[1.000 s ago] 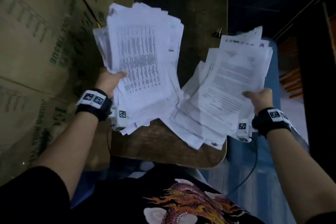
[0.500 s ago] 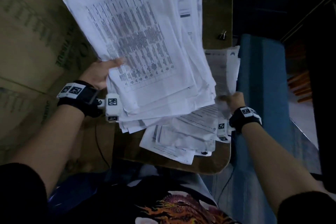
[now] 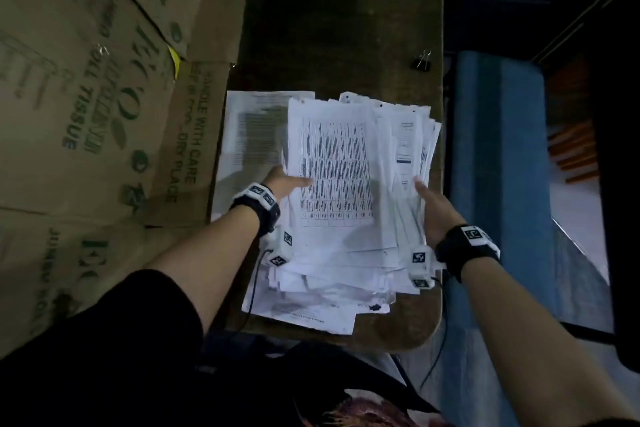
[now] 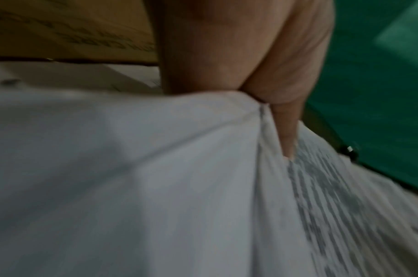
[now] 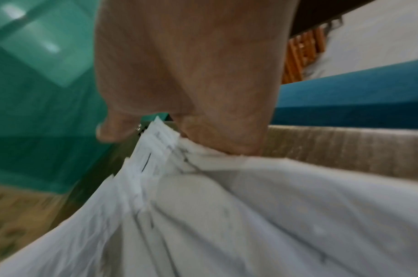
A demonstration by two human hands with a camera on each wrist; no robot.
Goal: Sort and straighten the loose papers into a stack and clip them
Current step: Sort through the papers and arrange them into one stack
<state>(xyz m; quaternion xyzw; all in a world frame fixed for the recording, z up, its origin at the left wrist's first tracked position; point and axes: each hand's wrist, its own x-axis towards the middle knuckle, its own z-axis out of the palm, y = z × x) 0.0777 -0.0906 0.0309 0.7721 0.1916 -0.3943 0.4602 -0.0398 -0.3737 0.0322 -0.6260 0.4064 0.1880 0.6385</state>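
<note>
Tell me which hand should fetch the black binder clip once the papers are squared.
Right. The black binder clip lies at the wooden desk's far right edge, straight ahead of the right hand. The left hand grips the white paper pile's opposite side and can probably steady it.

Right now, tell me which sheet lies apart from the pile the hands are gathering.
The single sheet at the pile's far left, flat on the desk against the cardboard boxes. The left hand and right hand flank the main pile beside it.
</note>
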